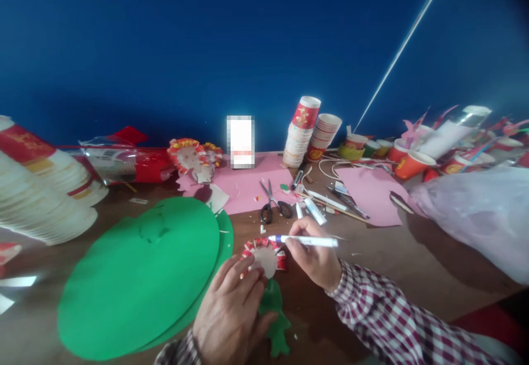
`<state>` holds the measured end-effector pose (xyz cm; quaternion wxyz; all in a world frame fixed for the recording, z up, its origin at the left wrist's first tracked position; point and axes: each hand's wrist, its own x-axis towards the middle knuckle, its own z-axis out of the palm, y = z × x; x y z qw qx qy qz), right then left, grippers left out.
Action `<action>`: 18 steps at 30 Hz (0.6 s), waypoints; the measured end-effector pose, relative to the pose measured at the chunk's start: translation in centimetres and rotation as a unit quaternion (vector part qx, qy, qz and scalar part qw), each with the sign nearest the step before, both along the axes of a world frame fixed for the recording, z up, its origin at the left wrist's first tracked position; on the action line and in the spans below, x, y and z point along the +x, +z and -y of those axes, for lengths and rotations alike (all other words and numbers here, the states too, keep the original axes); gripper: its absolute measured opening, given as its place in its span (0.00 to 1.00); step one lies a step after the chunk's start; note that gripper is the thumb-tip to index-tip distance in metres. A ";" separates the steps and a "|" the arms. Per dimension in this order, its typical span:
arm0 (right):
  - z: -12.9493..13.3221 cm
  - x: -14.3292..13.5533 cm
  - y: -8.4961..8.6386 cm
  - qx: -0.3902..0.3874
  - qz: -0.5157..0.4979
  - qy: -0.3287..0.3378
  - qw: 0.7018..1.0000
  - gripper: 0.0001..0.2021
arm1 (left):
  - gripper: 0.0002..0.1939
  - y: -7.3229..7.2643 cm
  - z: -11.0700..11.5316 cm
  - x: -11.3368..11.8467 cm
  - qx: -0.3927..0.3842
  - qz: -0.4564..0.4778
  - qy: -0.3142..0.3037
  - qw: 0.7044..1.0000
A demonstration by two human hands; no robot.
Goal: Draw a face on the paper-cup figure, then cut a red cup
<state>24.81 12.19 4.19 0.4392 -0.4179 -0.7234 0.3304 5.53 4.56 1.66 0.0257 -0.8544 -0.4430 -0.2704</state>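
Note:
My right hand (314, 257) is closed around a white marker pen (314, 241), held almost level. Its blue end points left, close above the rim of a cut paper cup (268, 263) with a pale round centre and curled red-and-white strips. Fingers of my left hand (236, 299) lie stretched over the left side of this cup piece, hiding part of it. A green paper cutout (276, 321) shaped like a leafy stem lies just below the cup piece, beside my left thumb. Whether the pen touches the paper I cannot tell.
Large green paper ovals (140, 282) lie left. Black-handled scissors (270, 202) rest by pink paper (231, 191). Behind stand stacked paper cups (300, 139); more cup stacks (49, 189) lean at left. Pens and a brush (351, 202) lie right, near a plastic bag (475, 211).

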 end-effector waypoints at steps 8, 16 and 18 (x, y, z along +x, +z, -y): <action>-0.1 -0.3 0.3 -0.014 0.006 0.026 1.000 0.02 | 0.18 0.2 0.2 0.1 -0.025 0.007 0.006 1.000; -0.1 -0.2 0.3 -0.038 -0.029 0.016 0.999 0.04 | 0.18 0.2 0.1 0.2 -0.032 0.003 0.007 0.999; -0.2 -0.2 0.3 -0.040 -0.029 0.017 0.999 0.04 | 0.18 0.1 0.1 0.2 -0.033 0.004 0.008 0.999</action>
